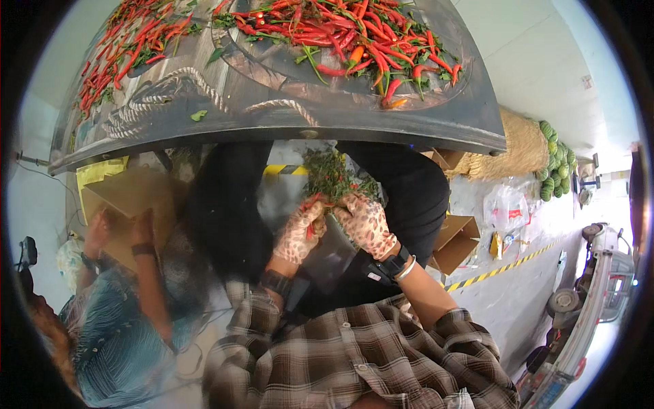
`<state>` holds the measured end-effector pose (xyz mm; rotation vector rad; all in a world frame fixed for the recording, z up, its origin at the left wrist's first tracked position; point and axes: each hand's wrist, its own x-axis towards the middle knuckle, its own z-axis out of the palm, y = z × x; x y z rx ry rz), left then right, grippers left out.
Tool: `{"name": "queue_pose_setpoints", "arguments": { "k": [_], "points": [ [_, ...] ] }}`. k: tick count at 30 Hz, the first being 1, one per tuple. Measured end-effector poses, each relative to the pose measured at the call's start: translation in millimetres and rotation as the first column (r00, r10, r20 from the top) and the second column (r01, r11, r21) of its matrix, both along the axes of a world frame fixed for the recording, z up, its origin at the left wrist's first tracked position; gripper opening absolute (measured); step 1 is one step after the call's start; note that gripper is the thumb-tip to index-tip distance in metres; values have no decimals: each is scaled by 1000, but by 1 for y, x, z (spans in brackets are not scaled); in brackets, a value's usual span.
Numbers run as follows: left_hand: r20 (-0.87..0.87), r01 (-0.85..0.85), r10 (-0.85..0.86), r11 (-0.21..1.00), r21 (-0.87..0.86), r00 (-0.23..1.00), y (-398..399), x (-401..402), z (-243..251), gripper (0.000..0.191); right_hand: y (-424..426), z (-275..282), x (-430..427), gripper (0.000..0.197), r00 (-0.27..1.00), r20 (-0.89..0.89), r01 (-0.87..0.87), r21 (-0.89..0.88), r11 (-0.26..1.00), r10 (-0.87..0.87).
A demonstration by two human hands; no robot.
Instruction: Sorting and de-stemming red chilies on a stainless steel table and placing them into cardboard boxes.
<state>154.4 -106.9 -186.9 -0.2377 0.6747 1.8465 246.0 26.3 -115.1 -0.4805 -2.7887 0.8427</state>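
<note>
Both my hands wear pale gloves with a spotted print and meet over my lap, below the table edge. My left hand [301,230] has its fingers closed on red chili peppers [310,229]. Close beside it, my right hand [367,224] pinches the near end of a leafy green chili plant [329,174], which bears small red peppers. Leaves partly hide the fingertips. Loose red chili peppers [347,36] with some green stems and leaves lie heaped on the dark printed tabletop [306,120] in front of me.
At the left another person [122,327] has both hands at a cardboard box [133,204]. An open cardboard box [454,243] stands on the floor at my right, near plastic bags [506,207]. Farther off are a woven sack [516,143], watermelons [557,163] and a parked vehicle [592,307].
</note>
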Motion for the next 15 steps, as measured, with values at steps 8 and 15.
{"name": "queue_pose_setpoints", "arguments": {
  "k": [8,15],
  "points": [
    [59,43,-36,991,-130,998,-4,-3,-2,12,-5,-2,6,14,998,57,-7,-424,906,35],
    [166,-17,57,972,-235,984,4,-12,-8,27,5,40,9,17,919,237,11,-814,581,316]
  ]
}}
